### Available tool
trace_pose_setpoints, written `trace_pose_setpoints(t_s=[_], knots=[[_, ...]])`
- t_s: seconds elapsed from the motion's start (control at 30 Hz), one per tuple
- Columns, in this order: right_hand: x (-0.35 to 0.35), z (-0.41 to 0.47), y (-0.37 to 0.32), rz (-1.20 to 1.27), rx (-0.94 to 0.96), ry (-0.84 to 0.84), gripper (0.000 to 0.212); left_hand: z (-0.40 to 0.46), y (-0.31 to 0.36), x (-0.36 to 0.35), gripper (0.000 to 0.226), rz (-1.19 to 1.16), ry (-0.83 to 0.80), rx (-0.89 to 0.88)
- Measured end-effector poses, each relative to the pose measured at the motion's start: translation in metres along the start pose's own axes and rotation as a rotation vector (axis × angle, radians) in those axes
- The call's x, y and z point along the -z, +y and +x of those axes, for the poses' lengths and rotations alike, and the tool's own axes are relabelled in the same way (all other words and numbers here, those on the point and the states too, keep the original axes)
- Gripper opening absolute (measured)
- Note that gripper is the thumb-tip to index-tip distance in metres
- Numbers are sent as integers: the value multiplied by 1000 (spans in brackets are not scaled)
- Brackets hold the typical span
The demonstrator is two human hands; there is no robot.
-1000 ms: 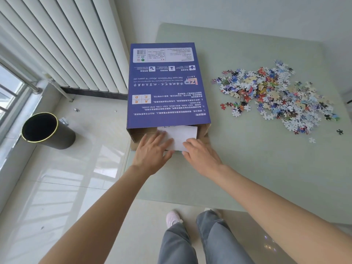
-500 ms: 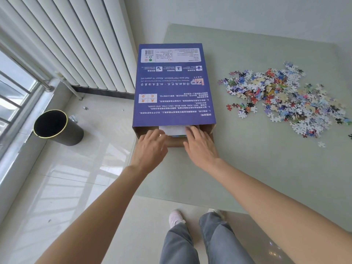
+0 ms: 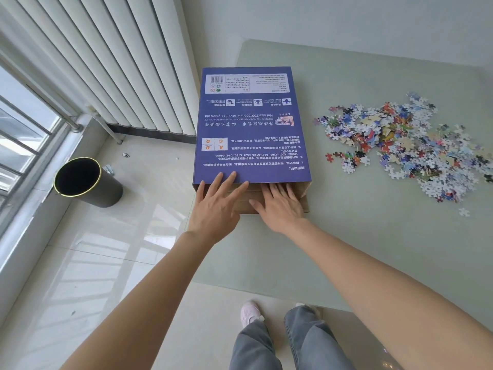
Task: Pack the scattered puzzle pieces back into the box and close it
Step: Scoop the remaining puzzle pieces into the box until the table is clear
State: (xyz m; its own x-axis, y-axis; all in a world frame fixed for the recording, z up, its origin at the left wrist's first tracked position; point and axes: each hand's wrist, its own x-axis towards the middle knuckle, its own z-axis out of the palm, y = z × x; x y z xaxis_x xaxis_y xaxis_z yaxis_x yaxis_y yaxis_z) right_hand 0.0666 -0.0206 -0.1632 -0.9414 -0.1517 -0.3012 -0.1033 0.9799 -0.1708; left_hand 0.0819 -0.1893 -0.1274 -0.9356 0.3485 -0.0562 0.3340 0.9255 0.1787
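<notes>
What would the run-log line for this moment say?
stage: box open | left hand flat on box top | right hand fingers inside open end | puzzle pieces loose on table

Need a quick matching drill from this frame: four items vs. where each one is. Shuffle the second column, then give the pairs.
Things:
1. box
2. puzzle pieces
3. bin
4. right hand

Places:
A. on the floor near the window
B. fingers reaching into the open end of the box
C. scattered on the table, right of the box
D. lying flat at the table's left edge, by the radiator

Pairs: 1-D, 2-C, 3-A, 4-B
</notes>
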Motion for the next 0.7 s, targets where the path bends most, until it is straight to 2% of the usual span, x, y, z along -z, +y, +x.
trace_pose_setpoints(t_s=[0.13, 0.3, 0.4, 0.5, 0.7], knots=[[7, -15, 1, 59, 48, 73, 58, 7, 11, 4, 58, -58, 32, 60], [30, -42, 26, 60, 159, 345, 23, 25, 34, 9, 47, -90, 74, 44], [48, -44, 53, 86, 141, 435, 24, 44, 56, 13, 40, -120, 107, 51], [71, -46, 88, 149, 14, 430, 21, 69, 88, 18, 41, -164, 89, 43], [92, -42, 198, 270, -294, 393, 36, 143, 172, 14, 39, -418, 26, -29]])
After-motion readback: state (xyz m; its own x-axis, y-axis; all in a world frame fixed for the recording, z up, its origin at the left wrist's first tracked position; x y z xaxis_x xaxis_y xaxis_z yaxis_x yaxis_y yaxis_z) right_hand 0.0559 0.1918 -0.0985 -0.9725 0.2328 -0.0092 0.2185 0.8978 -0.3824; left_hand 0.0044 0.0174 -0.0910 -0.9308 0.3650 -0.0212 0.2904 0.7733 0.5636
